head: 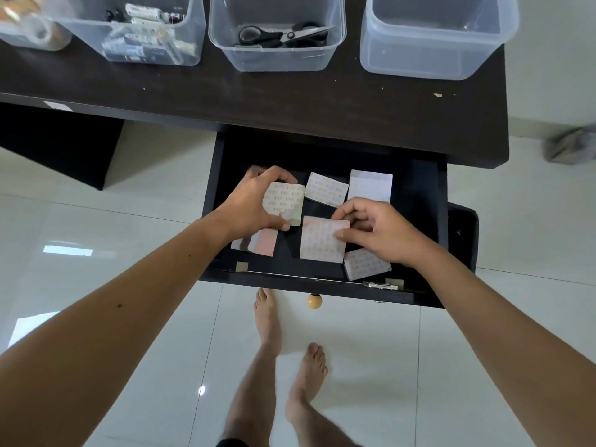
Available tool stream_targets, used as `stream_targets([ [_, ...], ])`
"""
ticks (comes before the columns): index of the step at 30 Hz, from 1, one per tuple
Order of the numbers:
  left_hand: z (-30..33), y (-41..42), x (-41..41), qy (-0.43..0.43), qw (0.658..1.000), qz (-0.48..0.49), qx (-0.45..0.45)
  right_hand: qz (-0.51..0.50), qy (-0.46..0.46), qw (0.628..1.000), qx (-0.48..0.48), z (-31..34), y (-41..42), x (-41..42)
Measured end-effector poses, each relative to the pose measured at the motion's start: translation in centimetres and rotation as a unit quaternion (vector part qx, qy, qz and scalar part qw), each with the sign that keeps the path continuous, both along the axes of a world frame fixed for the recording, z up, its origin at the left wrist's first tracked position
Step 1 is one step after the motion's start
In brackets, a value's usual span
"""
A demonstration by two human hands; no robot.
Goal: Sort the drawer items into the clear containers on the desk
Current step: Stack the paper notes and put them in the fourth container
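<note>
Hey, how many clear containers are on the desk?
4: far left, cut off by the frame; one with small items; one with scissors; an empty one at right. More may lie outside the frame.

Open dark drawer (419,195) holding six sticky-note pads: left hand (254,201) gripping a pale green pad (287,201), right hand (377,233) pinching a pink-edged pad (319,243) by its right side. Four clear containers on dark desk (258,98): rightmost container (432,59) empty, next holding black scissors (283,35).
</note>
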State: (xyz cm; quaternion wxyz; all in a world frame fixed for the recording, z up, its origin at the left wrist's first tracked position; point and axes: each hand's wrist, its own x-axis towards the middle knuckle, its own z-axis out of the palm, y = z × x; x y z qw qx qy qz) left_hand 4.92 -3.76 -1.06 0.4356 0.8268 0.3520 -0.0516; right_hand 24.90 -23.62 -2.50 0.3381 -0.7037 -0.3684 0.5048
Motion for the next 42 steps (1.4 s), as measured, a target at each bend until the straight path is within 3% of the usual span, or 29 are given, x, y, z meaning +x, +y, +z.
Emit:
stream_targets([
  [6,0.0,0.0,-0.5,-0.061,0.995,0.023,-0.071,-0.097,0.094,0.989,0.061,1.5,0.1,0.1],
  [15,-1.3,-0.5,-0.5,-0.164,0.980,0.072,-0.083,-0.092,0.069,0.989,0.092,1.7,1.9,-0.6],
  [22,-0.9,-1.2,-0.3,-0.219,0.950,0.116,-0.192,-0.092,-0.061,0.989,0.097,1.0,3.2,-1.0],
  [29,-0.5,-1.6,-0.7,-0.210,0.912,0.111,-0.336,-0.111,-0.088,0.982,0.121,1.1,4.3,-2.6],
  [33,-1.0,-1.6,-0.6,-0.204,0.920,0.105,-0.318,-0.105,-0.100,0.982,0.121,0.9,4.0,-2.1],
  [36,-1.4,-1.4,-0.6,-0.214,0.923,0.110,-0.299,-0.116,-0.193,0.968,0.107,1.0,2.7,-0.2],
  [39,-1.7,-1.2,-0.5,-0.219,0.931,0.107,-0.272,-0.104,-0.312,0.943,0.043,0.5,1.6,2.0],
  [42,-1.8,-1.0,-0.5,-0.225,0.931,0.106,-0.266,-0.072,-0.339,0.937,-0.037,-0.3,1.5,2.6],
])
